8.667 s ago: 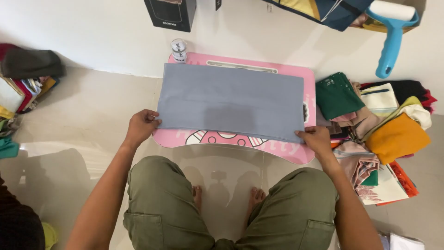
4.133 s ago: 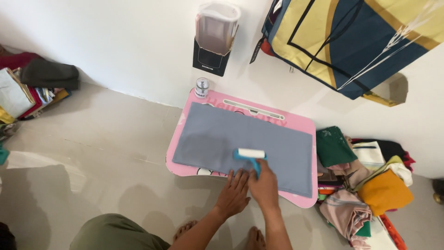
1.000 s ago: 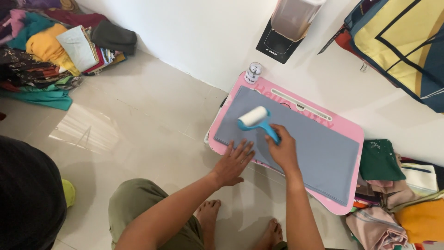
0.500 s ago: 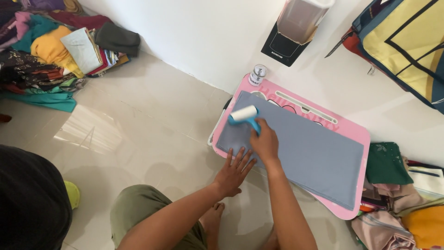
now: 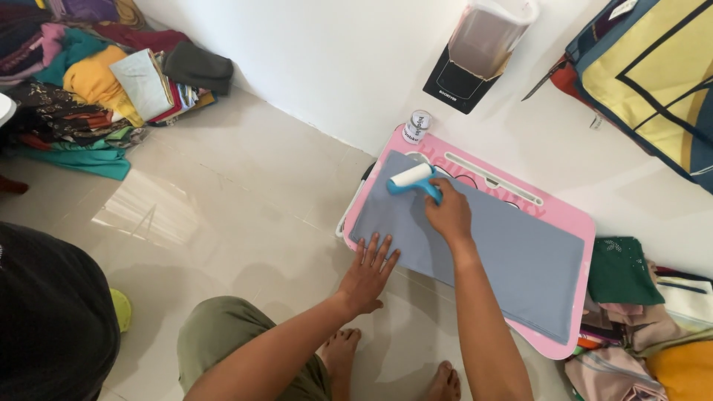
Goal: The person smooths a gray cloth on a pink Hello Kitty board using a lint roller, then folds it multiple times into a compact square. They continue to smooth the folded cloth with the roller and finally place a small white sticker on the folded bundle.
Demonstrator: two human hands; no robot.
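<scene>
Now R hand (image 5: 448,215) grip closed on lint roller (image 5: 413,180) atop grey cloth (image 5: 483,256); L hand (image 5: 368,272) open, flat on cloth edge.

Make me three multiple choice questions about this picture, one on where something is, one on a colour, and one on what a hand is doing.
1. Where does the lint roller rest?
A. on the grey cloth's far left corner
B. on the floor tiles
C. on the pile of clothes

2. What colour is the low table under the grey cloth?
A. green
B. pink
C. black

3. What is the left hand doing?
A. gripping the roller
B. lifting the cloth
C. pressing flat, fingers spread, at the cloth's near edge

Answers: 1 A, the white roll sits on the cloth's corner by the small tin. 2 B, a pink rim shows around the cloth. 3 C, the palm lies open while the right hand grips the blue handle.
</scene>
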